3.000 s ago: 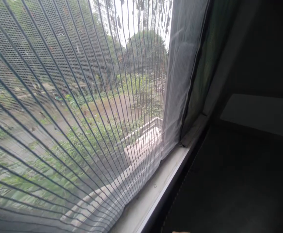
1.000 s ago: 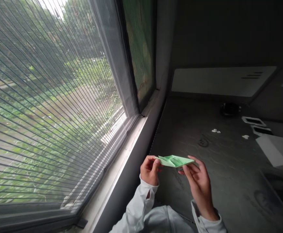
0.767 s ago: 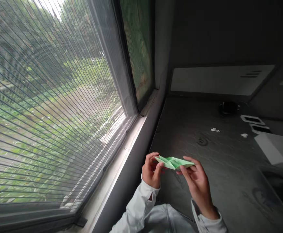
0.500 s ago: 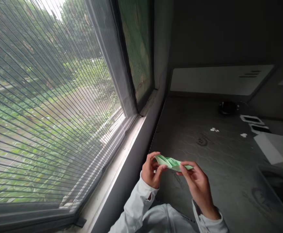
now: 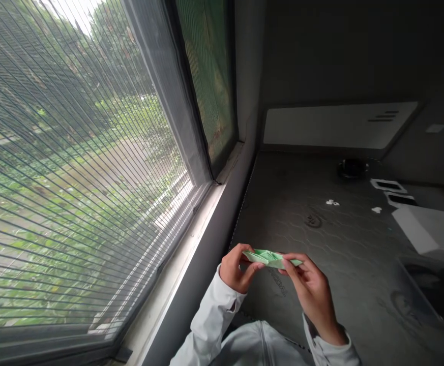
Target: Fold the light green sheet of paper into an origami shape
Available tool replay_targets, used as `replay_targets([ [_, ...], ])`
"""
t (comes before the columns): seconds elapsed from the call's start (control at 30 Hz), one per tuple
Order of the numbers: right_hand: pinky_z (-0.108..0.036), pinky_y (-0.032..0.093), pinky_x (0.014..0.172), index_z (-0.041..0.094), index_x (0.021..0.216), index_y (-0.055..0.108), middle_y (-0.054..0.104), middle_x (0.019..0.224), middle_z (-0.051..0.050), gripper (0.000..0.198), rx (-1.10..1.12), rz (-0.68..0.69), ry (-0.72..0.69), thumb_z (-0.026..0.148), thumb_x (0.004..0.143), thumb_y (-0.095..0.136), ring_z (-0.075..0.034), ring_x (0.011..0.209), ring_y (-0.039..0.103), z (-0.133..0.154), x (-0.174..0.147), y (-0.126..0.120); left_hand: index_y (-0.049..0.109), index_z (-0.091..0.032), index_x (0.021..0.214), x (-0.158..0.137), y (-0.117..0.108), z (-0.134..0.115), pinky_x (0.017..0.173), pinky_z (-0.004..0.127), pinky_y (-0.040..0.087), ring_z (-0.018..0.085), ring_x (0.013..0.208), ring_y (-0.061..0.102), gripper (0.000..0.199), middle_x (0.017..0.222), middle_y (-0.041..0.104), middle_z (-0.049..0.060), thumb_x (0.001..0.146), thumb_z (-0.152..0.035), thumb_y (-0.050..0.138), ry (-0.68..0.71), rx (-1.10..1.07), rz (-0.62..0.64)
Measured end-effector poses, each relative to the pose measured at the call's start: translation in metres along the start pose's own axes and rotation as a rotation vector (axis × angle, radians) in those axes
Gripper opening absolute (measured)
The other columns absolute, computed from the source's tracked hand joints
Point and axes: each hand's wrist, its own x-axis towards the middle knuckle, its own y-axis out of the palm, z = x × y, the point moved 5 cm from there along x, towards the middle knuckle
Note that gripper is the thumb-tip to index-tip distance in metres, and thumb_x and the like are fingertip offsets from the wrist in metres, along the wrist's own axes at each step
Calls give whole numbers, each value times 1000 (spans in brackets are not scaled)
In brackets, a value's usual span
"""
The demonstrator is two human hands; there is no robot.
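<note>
Both hands held a folded green paper [image 5: 271, 258] in the air above a dark grey mattress [image 5: 344, 239], just beside the window sill [image 5: 176, 279]. The left hand [image 5: 235, 269] had its grip pinched shut on the paper's left tip (thumb on top). The right hand [image 5: 309, 290] pinched the right end between thumb and fingertips, its other fingers loosely curled.

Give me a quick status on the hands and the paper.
Left hand and right hand pinch opposite ends of the folded green paper. Paper held above the grey mat. Nothing in the way.
</note>
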Motion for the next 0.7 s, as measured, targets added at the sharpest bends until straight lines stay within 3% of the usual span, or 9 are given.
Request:
replay_targets([
  [0.2,-34,65,70,20,86,70,78,89,-10,34,42,-20,32,51,75,80,-23,73,74,3,-2,-2,68,-18,74,1,1,-4,51,22,52,13,56,66,29,81,76,9,84,-45,69,10,-36,-38],
  [0.4,-29,64,67,20,87,67,78,88,-9,36,130,-13,70,49,72,83,-22,75,74,1,-2,-1,65,-18,67,0,3,3,46,23,49,13,49,61,36,68,74,8,78,-51,74,-142,-169,-120],
  [0.57,-27,62,69,23,114,57,78,82,-5,62,201,58,142,41,66,90,-20,73,74,-7,-3,7,63,-17,67,-4,7,8,42,20,44,11,44,57,38,58,69,4,76,-52,76,-209,-161,-114],
  [0.7,-28,61,67,22,122,52,77,73,-2,73,173,5,181,43,63,91,-19,65,73,-10,-4,9,61,-18,86,-5,9,13,38,16,37,8,39,55,39,55,63,-4,73,-49,80,-262,-233,-141],
])
